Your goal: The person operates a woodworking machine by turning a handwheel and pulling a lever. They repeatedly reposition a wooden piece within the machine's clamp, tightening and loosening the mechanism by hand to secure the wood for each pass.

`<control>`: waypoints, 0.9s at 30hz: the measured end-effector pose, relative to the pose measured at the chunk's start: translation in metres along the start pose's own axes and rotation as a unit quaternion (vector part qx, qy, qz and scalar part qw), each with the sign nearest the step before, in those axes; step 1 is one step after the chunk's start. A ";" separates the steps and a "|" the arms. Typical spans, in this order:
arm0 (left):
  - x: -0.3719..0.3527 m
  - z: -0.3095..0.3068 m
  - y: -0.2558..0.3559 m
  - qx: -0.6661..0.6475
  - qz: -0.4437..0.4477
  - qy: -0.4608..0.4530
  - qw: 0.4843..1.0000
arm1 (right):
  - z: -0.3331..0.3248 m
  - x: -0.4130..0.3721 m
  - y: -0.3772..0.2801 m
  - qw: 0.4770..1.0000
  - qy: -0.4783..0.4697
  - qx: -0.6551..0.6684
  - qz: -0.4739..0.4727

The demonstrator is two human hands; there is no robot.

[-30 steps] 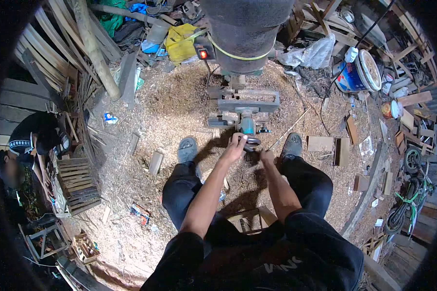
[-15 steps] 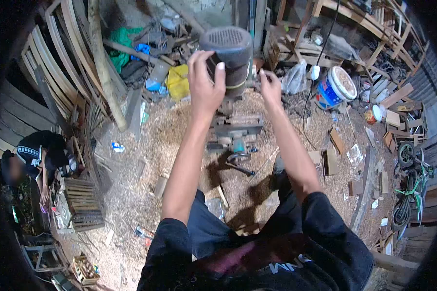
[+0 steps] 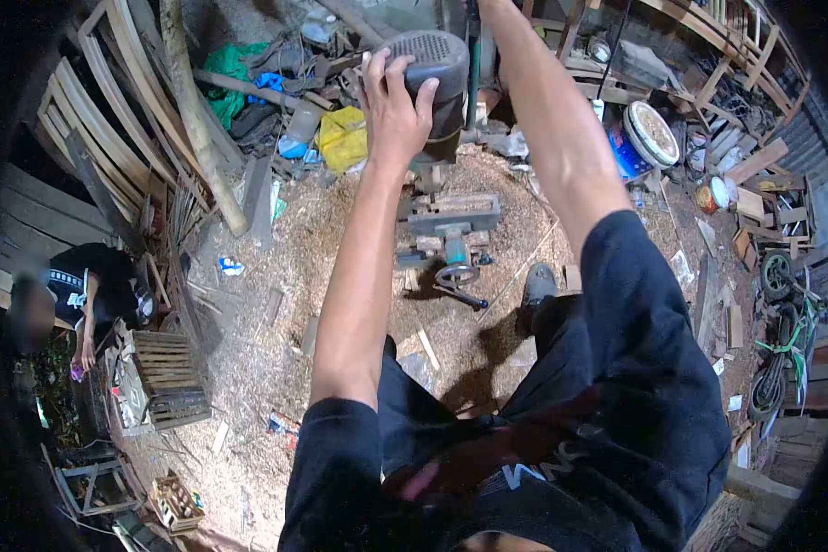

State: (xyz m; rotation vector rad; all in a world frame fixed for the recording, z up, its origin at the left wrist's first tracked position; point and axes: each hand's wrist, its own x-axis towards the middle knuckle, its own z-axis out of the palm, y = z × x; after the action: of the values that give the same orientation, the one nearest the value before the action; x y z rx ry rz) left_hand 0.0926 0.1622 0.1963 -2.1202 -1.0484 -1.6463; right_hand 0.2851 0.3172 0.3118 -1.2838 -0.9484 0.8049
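Observation:
My left hand rests against the near left side of a dark cylindrical motor housing with a vented top, its fingers spread over the rim. My right arm reaches up past the motor's right side. My right hand is almost wholly cut off by the top edge, with only the wrist area showing, so its fingers are hidden. Below the motor sits a metal machine vise with a round handwheel and a crank handle.
Sawdust covers the floor. A bucket stands at the right, near a small bicycle. Another person crouches at the left beside a slatted wooden crate. A wooden pole leans at the upper left.
My right hand has moved up and away, from beside the motor to the top edge. My left hand stays on the motor. The camera view has shifted slightly.

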 end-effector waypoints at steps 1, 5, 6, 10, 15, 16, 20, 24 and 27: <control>0.000 0.001 0.001 0.002 -0.004 -0.002 1.000 | -0.005 -0.014 -0.006 1.000 0.008 0.012 -0.012; -0.008 0.002 -0.001 0.012 -0.012 -0.006 1.000 | -0.021 -0.066 0.004 0.995 -0.008 0.047 -0.092; -0.012 0.001 0.000 0.014 -0.016 -0.007 1.000 | -0.029 -0.079 0.011 0.994 -0.028 0.042 -0.093; -0.020 -0.002 0.010 -0.001 -0.068 -0.034 0.997 | -0.067 -0.147 0.038 0.983 -0.113 -0.066 -0.130; -0.040 -0.011 0.015 -0.060 -0.117 -0.064 0.989 | -0.080 -0.249 0.088 0.960 0.004 -0.006 -0.279; -0.045 -0.014 0.016 -0.100 -0.134 -0.069 0.984 | -0.088 -0.256 0.112 0.958 -0.015 -0.006 -0.286; -0.092 -0.028 0.025 -0.181 -0.225 -0.099 0.952 | -0.109 -0.333 0.148 0.972 -0.067 0.032 -0.221; -0.173 -0.040 0.031 -0.132 -0.308 -0.152 0.930 | -0.110 -0.351 0.162 0.964 -0.064 0.070 -0.250; -0.224 -0.051 0.046 -0.148 -0.386 -0.203 0.887 | -0.112 -0.360 0.174 0.951 -0.053 0.067 -0.297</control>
State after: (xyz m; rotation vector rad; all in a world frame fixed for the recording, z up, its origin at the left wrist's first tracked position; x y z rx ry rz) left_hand 0.0642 0.0146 0.0162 -2.4932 -2.1130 -1.7784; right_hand 0.2433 -0.0315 0.0906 -0.7719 -1.2595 0.4537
